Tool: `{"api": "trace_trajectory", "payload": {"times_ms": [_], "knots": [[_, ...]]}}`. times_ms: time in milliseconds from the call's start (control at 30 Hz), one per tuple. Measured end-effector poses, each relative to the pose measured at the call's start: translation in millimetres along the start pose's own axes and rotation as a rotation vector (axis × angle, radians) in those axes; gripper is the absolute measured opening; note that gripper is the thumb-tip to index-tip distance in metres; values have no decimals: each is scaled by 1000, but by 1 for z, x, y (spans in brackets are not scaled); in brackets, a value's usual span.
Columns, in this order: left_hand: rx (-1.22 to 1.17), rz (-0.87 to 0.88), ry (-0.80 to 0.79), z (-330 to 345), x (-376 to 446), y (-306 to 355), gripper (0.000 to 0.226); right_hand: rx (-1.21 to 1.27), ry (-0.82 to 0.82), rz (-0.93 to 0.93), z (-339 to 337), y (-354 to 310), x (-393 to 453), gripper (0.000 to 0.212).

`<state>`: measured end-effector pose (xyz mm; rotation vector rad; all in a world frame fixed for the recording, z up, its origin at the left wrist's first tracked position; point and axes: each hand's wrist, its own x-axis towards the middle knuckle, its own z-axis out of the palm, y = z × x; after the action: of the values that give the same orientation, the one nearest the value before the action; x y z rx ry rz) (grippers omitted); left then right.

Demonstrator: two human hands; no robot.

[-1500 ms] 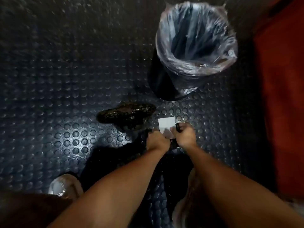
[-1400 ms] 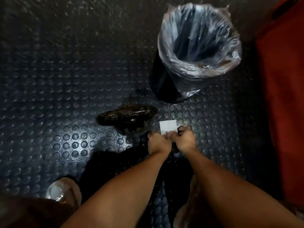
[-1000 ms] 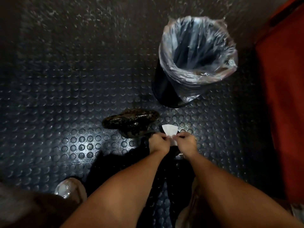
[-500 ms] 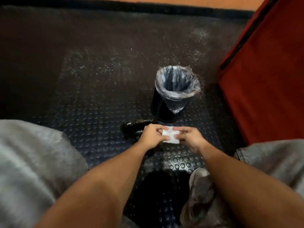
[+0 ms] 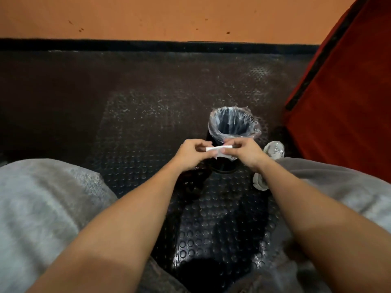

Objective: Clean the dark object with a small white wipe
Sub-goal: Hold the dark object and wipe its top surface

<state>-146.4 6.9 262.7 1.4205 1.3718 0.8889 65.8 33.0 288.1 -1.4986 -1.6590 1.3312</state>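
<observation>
2 hands have lifted off the floor: left hand [image 5: 190,154] and right hand [image 5: 246,153] now pinch the small white wipe [image 5: 219,149] between them, folding it; dark object [image 5: 193,181] lies below, unwiped.

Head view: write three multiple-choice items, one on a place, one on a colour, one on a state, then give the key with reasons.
1. Where is the bin?
A. on the studded floor beyond the hands
B. on the person's lap
C. against the orange wall

2. What colour is the wipe?
A. red
B. white
C. black

3. How is the wipe held?
A. lying loose on the floor
B. by the left hand alone
C. pinched between both hands

Key: 1 A, the bin stands on the floor just past the fingers. 2 B, it shows white against the dark bin. 3 C, the left hand and right hand each pinch an end.
</observation>
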Motion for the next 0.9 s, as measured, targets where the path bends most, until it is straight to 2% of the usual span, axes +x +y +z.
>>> {"api": "trace_trajectory", "payload": {"times_ms": [100, 267, 400, 500, 633, 767, 900], "knots": [[-69, -19, 61, -6, 8, 10, 22, 161, -43, 17, -2, -10, 16, 8], [-79, -8, 214, -20, 22, 12, 25, 209, -120, -59, 13, -29, 39, 32], [-45, -27, 236, -29, 31, -2, 28, -21, -49, -152, 28, -28, 59, 16], [-102, -81, 273, -42, 38, -26, 27, -86, 17, -107, 36, -7, 81, 8], [-282, -354, 374, -69, 40, -89, 20, -130, 68, 59, 45, 52, 103, 16], [-398, -634, 343, -71, 32, -163, 43, -181, 79, 195, 55, 114, 118, 15], [-523, -777, 288, -50, 18, -213, 69, -61, -24, 394, 70, 155, 129, 20]]}}
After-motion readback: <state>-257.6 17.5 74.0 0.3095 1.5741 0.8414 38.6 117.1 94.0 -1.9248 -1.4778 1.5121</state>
